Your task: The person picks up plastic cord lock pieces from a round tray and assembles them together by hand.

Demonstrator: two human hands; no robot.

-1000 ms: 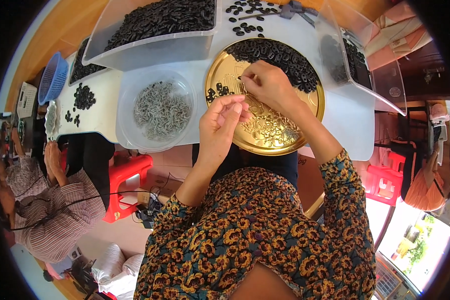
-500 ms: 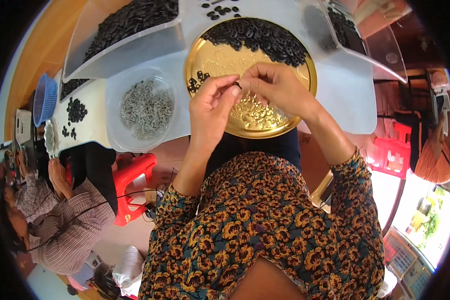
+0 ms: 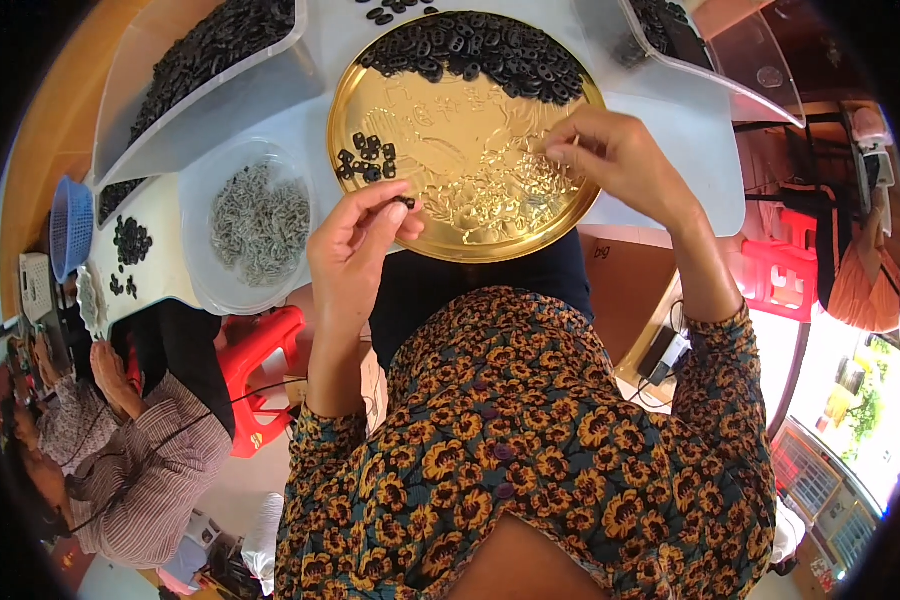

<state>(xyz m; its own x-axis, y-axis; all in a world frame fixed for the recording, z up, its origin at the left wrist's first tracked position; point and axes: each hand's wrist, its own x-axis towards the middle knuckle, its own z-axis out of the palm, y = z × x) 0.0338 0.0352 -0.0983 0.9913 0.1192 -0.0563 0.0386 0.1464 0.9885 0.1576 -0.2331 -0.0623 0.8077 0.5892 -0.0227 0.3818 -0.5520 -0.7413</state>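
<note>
My left hand (image 3: 355, 245) pinches a small black plastic piece (image 3: 403, 201) between thumb and fingers, above the near left rim of a round golden tray (image 3: 410, 125). Over the tray's right side, my right hand (image 3: 620, 165) has its thumb and forefinger brought close together; whether anything tiny is between them is hidden. Small shiny bits (image 3: 560, 183) lie below its fingertips, hard to tell from the embossed pattern. A heap of flat oval black plastic pieces (image 3: 480, 55) covers the tray's far part. A small group of blocky black pieces (image 3: 370, 155) sits at its left.
Left of the tray stands a clear bowl (image 3: 260, 225) of small grey metal pieces, perhaps springs. Clear plastic bins (image 3: 220, 95) with black pieces flank the tray. More black pieces (image 3: 132, 242) lie on the table's left, near a seated person (image 3: 150, 440) and a blue basket (image 3: 72, 228).
My hands, together over the tray before, have parted. The left has moved left and nearer with the black piece; the right has gone to the tray's right side. The whole view has shifted slightly.
</note>
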